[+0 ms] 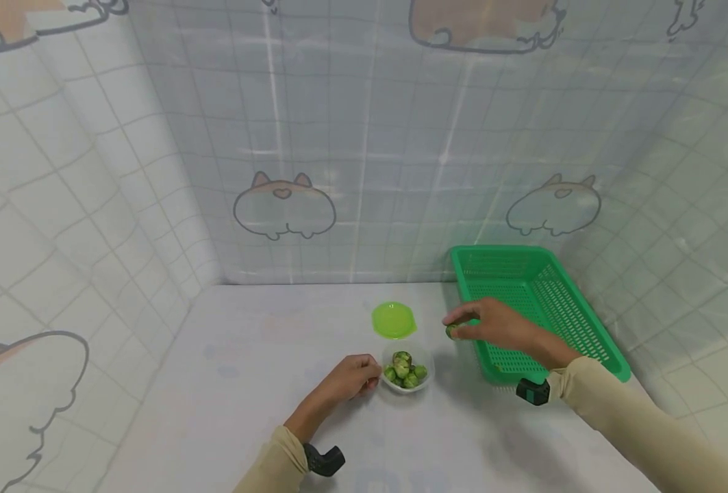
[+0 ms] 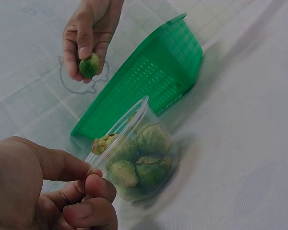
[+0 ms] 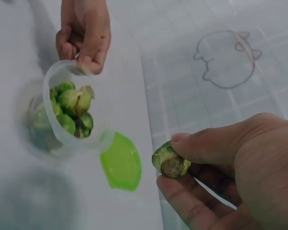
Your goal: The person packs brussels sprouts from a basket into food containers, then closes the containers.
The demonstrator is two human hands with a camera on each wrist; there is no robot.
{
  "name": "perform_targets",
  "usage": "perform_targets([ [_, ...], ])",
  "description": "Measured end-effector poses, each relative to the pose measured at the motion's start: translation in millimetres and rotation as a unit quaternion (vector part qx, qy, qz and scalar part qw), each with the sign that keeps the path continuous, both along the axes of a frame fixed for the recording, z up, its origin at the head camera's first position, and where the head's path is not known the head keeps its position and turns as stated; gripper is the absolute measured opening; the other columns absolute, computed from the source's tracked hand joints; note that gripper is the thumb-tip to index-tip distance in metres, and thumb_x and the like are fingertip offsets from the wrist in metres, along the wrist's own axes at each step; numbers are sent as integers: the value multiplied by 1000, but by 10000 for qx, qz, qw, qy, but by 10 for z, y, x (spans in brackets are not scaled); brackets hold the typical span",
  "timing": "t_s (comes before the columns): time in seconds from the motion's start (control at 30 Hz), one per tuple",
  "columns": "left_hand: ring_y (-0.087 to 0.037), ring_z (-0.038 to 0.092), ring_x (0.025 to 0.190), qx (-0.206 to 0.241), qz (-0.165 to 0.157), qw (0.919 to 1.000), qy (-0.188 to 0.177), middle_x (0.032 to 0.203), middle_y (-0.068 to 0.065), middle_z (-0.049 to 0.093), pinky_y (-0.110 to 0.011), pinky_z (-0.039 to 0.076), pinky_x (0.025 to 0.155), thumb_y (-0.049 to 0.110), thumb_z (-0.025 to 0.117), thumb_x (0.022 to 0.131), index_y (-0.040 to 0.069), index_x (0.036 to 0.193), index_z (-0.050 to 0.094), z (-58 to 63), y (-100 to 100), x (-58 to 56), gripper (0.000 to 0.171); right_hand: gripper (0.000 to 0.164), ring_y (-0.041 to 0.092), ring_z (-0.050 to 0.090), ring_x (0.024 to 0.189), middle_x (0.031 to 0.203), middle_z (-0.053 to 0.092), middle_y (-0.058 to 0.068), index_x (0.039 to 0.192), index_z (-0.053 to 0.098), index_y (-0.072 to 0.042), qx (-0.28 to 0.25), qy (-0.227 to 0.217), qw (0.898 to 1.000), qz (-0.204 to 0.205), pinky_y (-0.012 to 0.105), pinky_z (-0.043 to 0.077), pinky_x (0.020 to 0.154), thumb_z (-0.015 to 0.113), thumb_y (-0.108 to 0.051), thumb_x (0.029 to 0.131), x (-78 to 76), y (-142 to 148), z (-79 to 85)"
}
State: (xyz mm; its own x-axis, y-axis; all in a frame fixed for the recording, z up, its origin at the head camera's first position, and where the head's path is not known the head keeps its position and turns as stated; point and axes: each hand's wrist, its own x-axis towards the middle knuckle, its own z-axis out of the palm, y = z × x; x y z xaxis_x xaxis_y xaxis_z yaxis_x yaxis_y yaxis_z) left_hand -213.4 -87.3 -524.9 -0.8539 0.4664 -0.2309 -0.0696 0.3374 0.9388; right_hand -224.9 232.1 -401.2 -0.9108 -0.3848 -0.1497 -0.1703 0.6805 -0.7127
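Observation:
A clear plastic tub (image 2: 175,165) with several Brussels sprouts (image 1: 403,370) in it stands on the table. My left hand (image 1: 356,376) pinches the tub's rim between thumb and fingers, as the left wrist view shows. Between the thumb and fingertips of my right hand (image 1: 493,323) is a single Brussels sprout (image 3: 170,160), its cut brown stem end facing the right wrist camera. That hand is in the air, over the near left side of the green basket (image 1: 563,287) and to the right of the tub.
Behind the tub a light green lid (image 1: 394,320) lies flat on the white table (image 1: 265,356). The perforated basket stands at the right, close to the side wall. Tile-patterned sheets (image 1: 364,137) with cartoon drawings enclose the table at the back and sides.

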Motion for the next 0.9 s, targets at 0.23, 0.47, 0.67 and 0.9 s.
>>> perform_targets([
  [0.23,-11,42,54,36,-16,10000,36,67,2,56,-25,34,50,22,57,100,6,83,62,-23,-4,-1,24,20,23,63,111,117,71,-1,110,75,-24,-87,82,9999,40,41,53,87,77,-26,90,-31,-186,-64],
  [0.47,-12,41,55,65,58,10000,-26,66,2,55,-25,33,50,23,58,100,6,83,63,-26,1,19,24,19,20,67,105,116,71,4,109,75,-19,-294,78,9985,462,37,55,83,76,-21,91,-46,-339,-218],
  [0.67,-12,41,54,96,54,9999,-12,66,1,55,-25,33,49,23,58,99,6,83,62,-29,7,33,24,18,23,64,111,115,71,0,109,75,-21,-209,256,9976,609,35,55,84,75,-18,91,-27,-467,-332],
  [0.9,-12,41,54,95,46,9999,-8,67,1,55,-25,33,50,22,57,99,6,83,63,-20,10,51,24,20,21,66,107,113,72,1,110,74,-21,-18,602,9947,831,29,54,81,75,-14,91,-13,-568,-477],
])
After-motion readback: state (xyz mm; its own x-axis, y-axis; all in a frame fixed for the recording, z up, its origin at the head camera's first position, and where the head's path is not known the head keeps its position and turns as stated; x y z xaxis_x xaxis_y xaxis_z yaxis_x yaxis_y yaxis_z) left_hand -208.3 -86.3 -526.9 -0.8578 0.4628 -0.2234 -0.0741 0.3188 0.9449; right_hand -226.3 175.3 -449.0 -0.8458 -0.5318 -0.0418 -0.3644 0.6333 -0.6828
